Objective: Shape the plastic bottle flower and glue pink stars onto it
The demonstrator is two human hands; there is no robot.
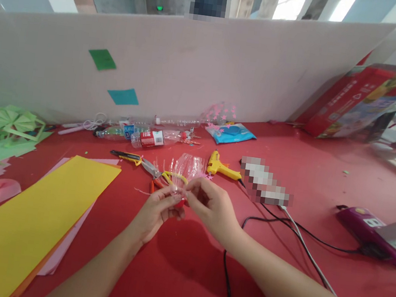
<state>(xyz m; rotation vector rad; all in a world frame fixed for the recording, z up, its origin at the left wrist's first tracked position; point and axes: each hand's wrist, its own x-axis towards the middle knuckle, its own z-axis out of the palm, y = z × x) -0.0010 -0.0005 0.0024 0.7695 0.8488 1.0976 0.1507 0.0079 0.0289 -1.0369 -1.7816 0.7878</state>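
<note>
Between my two hands is a clear plastic bottle top (pixel 190 167) cut into thin strips that fan out upward and away from me. A bit of its red cap shows under my fingers. My left hand (pixel 158 211) is closed around the lower end. With thumb and fingertips, my right hand (pixel 209 202) pinches the strips near the neck from the right side. Just beyond lie scissors (pixel 151 167) and a tool with yellow and orange-red handles (pixel 168 178), partly hidden by the strips. A yellow glue gun (pixel 223 166) rests to the right of them.
Yellow paper (pixel 38 220) and other coloured sheets lie at left, near a green paper fan (pixel 12 119). Plastic bottles (pixel 151 138), a utility knife (pixel 126 156) and a blue wipes pack (pixel 232 133) are farther back. Black cables (pixel 226 279) cross the right side toward a purple box (pixel 369 234).
</note>
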